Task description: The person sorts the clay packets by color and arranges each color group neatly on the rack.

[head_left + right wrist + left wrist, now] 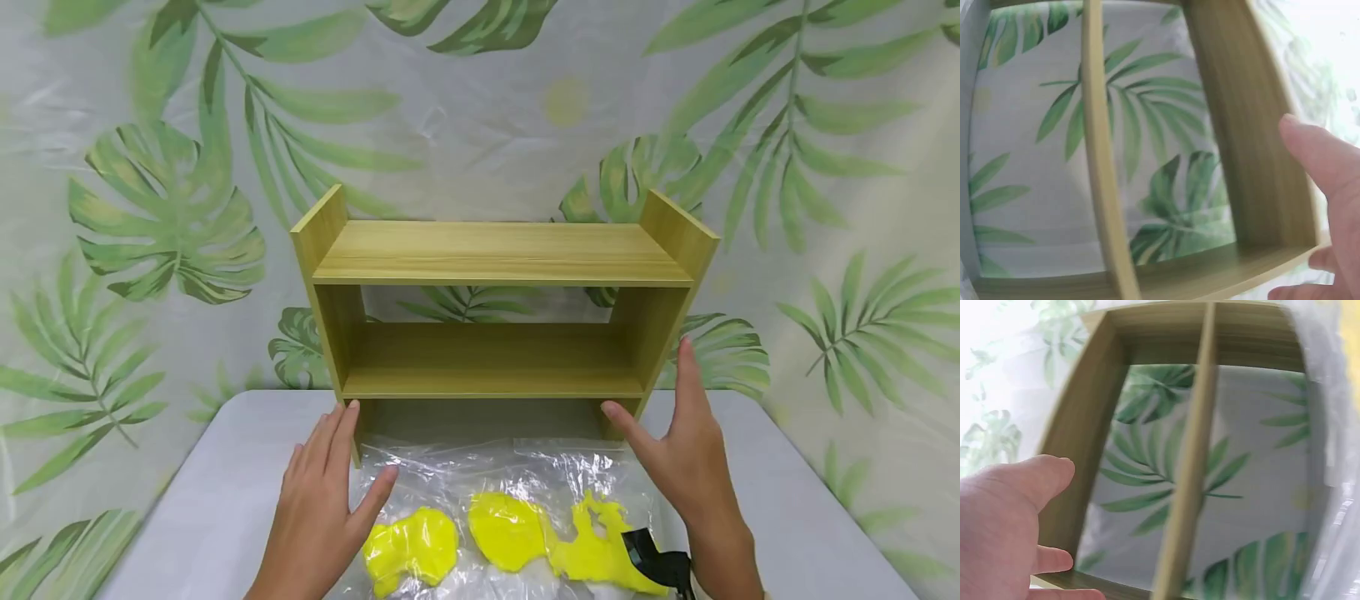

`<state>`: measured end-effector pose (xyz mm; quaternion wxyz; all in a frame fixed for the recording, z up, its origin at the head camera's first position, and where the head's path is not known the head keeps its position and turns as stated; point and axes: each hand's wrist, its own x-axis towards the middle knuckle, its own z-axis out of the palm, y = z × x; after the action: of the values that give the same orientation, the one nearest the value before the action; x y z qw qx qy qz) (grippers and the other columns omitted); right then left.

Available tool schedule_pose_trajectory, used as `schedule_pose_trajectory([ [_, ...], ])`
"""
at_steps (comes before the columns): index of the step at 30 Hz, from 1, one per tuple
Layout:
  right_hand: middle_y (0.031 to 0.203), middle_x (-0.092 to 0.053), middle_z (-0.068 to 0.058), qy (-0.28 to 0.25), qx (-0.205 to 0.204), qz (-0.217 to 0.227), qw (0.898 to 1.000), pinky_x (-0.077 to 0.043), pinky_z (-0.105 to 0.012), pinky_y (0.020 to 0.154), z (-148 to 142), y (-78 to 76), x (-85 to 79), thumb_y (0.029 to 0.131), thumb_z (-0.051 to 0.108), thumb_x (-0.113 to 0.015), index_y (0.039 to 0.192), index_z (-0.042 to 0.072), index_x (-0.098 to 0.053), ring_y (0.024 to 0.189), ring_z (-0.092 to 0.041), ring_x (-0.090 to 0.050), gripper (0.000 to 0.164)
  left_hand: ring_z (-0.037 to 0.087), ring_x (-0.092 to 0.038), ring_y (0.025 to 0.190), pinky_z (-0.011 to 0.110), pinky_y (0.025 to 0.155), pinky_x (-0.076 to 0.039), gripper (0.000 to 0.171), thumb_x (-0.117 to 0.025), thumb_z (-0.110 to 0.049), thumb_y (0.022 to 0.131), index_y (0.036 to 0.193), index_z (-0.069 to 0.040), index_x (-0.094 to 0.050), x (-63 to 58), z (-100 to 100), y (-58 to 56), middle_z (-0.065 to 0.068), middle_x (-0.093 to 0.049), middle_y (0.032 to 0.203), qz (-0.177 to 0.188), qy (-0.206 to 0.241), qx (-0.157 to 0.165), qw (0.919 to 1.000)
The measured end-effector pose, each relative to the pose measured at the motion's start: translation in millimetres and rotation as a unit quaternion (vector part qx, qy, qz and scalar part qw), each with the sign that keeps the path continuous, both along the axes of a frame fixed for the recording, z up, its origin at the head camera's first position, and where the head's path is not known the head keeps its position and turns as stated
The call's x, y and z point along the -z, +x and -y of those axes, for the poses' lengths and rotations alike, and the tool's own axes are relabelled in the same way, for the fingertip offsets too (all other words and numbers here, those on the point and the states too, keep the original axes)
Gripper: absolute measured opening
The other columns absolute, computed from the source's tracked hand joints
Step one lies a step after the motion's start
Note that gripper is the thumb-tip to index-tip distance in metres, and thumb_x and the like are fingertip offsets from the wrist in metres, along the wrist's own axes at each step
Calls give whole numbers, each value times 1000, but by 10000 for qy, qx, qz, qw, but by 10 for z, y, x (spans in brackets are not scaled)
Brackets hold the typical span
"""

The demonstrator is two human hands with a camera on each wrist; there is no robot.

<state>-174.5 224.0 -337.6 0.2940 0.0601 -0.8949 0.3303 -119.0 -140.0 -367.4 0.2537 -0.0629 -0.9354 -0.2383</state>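
"While the left hand (321,504) is being held with its fingers straight and its thumb spread, is anything being gripped?"

"Nothing is being gripped. Its fingertips are being aimed at the lower front of the shelf unit (495,358), at the left side panel (333,333); whether contact is being made cannot be told."

"And how is the right hand (681,454) being held?"

"It is being spread wide and nothing is being grasped; its index finger is being pointed upward beside the right side panel (663,321)."

"Where is the unit being supported, then?"

"Upright on the worktop (187,517), just beyond the hands and between them. Its long axis is being set crosswise, each end being flanked by one hand, so neither is being clearly favoured as nearer."

"Which materials are being shown?"

"Straight, pale wood grain is being displayed on flat, square-edged boards. In front, lumpy yellow pieces (507,532) are being seen through crinkled, glossy clear plastic (487,475). Behind, a leaf-printed cloth (480,125) is being hung, slightly creased."
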Motion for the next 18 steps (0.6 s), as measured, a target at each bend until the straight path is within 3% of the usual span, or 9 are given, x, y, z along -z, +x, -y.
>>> schedule_pose_trajectory([
  [5, 157, -23, -5, -613, 283, -119, 9976, -37, -56, 101, -39, -208, 80, 84, 37, -75, 156, 26, -7, 136, -38, -37, 100, 38, -44, 127, 63, 97, -38, 78, -63, -49, 89, 149, -9, -32, 135, 34, 20, 17, -42, 145, 304, 160, 81, 9994],
  [10, 151, -36, -4, -1278, 389, -332, 9905, -41, -37, 100, -65, -387, 187, 86, 33, -73, 155, 25, -16, 134, -22, -42, 89, 37, -48, 125, 60, 95, -41, 78, -62, -54, 88, 148, -12, -36, 270, 3, 51, 15, -47, 142, 1112, 555, 216, 9920],
  [14, 145, -45, -8, -1647, 362, -395, 9849, -45, -34, 94, -94, -547, 284, 88, 33, -71, 153, 20, -25, 128, -23, -49, 81, 35, -49, 126, 59, 96, -41, 77, -60, -58, 88, 148, -16, -37, 347, -36, 55, 10, -48, 142, 1701, 880, 264, 9811],
  [18, 138, -53, -10, -1831, 383, -437, 9814, -48, -32, 88, -120, -673, 401, 89, 32, -69, 149, 17, -37, 122, -24, -55, 70, 31, -52, 123, 56, 94, -44, 74, -61, -56, 88, 147, -18, -38, 401, -54, 33, 7, -50, 140, 1801, 1048, 266, 9777],
])
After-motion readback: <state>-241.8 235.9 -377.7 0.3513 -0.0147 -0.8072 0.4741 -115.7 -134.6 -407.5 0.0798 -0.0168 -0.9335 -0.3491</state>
